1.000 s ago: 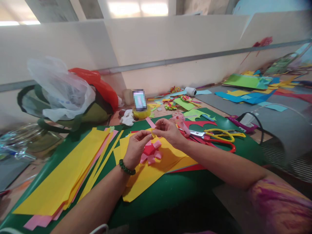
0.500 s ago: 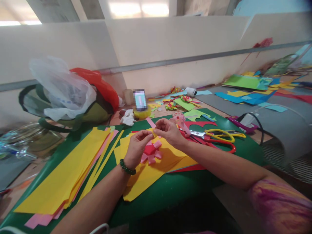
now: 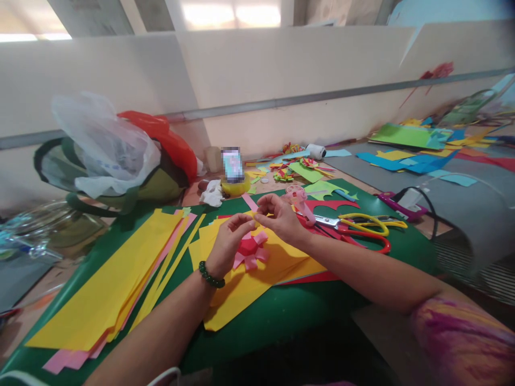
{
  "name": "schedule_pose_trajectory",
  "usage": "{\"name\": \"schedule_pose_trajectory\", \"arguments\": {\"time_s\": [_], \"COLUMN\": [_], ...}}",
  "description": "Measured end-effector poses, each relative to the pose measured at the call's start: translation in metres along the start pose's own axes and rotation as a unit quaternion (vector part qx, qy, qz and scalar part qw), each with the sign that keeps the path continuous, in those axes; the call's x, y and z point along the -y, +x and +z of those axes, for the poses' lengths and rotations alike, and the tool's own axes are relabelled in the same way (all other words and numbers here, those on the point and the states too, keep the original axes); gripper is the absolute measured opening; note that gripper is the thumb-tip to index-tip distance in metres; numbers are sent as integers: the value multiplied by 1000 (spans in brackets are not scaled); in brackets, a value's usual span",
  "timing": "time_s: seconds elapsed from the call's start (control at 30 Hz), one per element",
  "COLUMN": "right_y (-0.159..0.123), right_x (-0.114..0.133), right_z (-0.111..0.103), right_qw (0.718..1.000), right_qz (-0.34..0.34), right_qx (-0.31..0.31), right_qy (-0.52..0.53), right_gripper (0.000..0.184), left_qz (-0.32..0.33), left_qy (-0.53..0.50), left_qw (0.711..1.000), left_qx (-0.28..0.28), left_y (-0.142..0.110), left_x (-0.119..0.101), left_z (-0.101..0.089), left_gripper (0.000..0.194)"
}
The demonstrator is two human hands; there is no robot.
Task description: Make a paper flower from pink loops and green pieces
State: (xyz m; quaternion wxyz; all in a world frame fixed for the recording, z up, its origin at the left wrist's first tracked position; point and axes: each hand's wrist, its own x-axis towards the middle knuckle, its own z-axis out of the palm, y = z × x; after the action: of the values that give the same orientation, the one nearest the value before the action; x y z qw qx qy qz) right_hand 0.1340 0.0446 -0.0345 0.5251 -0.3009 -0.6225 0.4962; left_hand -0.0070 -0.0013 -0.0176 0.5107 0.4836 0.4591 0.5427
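Observation:
My left hand (image 3: 233,241), with a dark green bead bracelet at the wrist, is closed in a fingertip pinch. My right hand (image 3: 279,220) pinches right beside it, the fingertips of both hands meeting at a small yellow paper piece (image 3: 254,218), mostly covered by the fingers. Below them a paper flower (image 3: 248,246) with a red centre and curled pink petals lies on a stack of yellow paper sheets (image 3: 237,300). A pink paper strip (image 3: 249,202) sticks out just behind my right fingers; whether they touch it I cannot tell.
Red-and-yellow-handled scissors (image 3: 362,230) and a pink glue gun (image 3: 300,202) lie to the right. On the left of the green mat (image 3: 273,316) are long yellow sheets (image 3: 108,279). A bag (image 3: 161,177) stands at the back left, a phone (image 3: 232,165) behind my hands.
My hands keep nearly the same pinched pose over the flower. The whole view has shifted very slightly; nothing else visibly differs.

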Motion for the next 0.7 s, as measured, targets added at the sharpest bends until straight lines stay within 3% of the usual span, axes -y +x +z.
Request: {"name": "schedule_pose_trajectory", "arguments": {"time_s": [0.5,0.6,0.7], "right_y": [-2,-3,-7], "right_x": [5,4,2], "right_z": [0,0,2], "right_qw": [999,999,998], "right_qz": [14,20,-8], "right_qx": [34,31,44], "right_qy": [31,23,-50], "right_gripper": [43,46,42], "left_qz": [-1,-2,-26], "left_qy": [29,-8,-75], "left_qw": [999,1000,995], "left_qx": [21,-8,-55], "left_y": [-1,2,5], "left_x": [-2,-1,0], "left_z": [2,-2,-4], "left_gripper": [17,20,26]}}
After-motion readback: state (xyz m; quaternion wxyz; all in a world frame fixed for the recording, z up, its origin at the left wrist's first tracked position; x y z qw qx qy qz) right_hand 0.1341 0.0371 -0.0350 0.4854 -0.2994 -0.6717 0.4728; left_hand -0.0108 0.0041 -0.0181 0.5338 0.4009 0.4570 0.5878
